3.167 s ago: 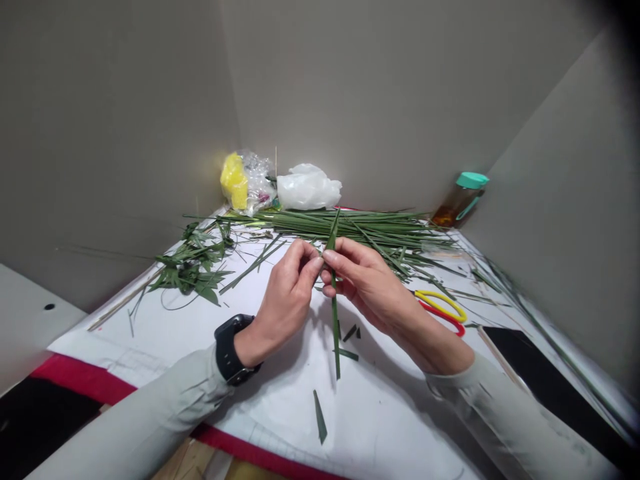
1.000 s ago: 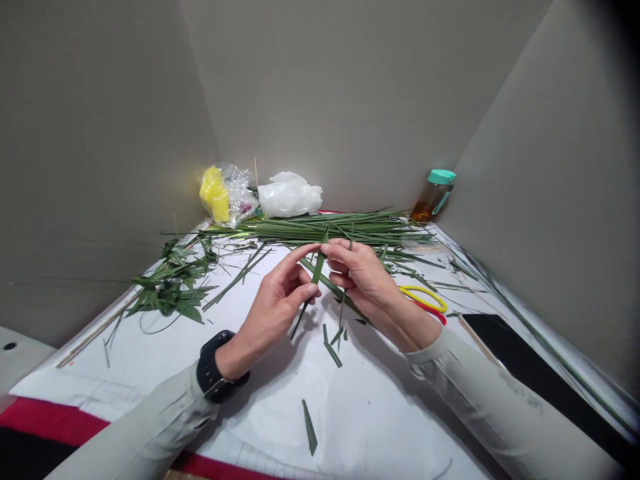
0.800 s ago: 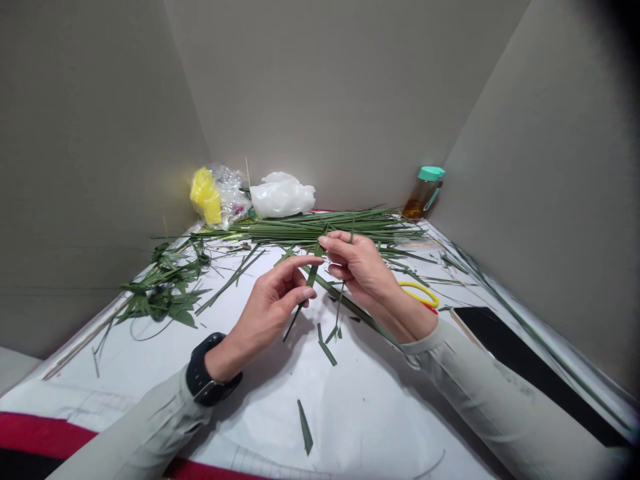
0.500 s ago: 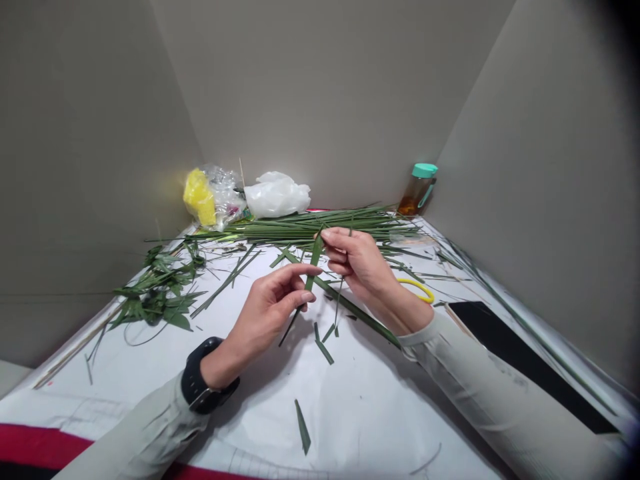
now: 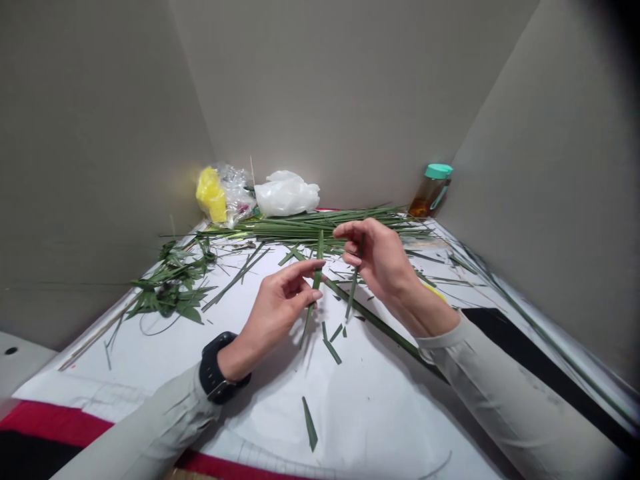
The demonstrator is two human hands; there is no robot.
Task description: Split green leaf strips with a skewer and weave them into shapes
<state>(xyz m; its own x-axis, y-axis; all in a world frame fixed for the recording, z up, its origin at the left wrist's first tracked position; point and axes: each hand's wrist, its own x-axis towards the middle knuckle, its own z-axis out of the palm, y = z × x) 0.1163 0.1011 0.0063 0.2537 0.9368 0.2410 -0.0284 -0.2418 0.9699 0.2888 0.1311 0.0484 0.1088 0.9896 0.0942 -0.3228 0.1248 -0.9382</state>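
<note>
Head view: my two hands are up over white paper (image 5: 385, 407) on the surface, and no other person's hands show. My left hand (image 5: 277, 313) has a narrow grip, with its fingertips at an upright green leaf strip (image 5: 317, 263); I cannot tell how firmly they pinch it. My right hand (image 5: 385, 260) is half curled, with a narrow leaf strip (image 5: 353, 283) running down behind the fingers, so whether that grip truly closes on it is hard to make out. A long leaf strip (image 5: 373, 317) slants from near the upright strip toward my right forearm, its far end hidden under the sleeve.

Below my hands lie about five cut leaf pieces, the largest a pointed one (image 5: 309, 423). Beyond them is one long bundle of leaf strips (image 5: 320, 227), and to the left is one heap of leafy tops (image 5: 173, 287). At the back are one yellow sponge (image 5: 211, 195), one clear plastic bag (image 5: 236, 190), one white plastic bag (image 5: 287, 195) and one bottle with a teal lid (image 5: 430, 193). Only a sliver of one yellow handle (image 5: 434, 291) shows past my right wrist. One black watch (image 5: 217, 368) sits on my left wrist.
</note>
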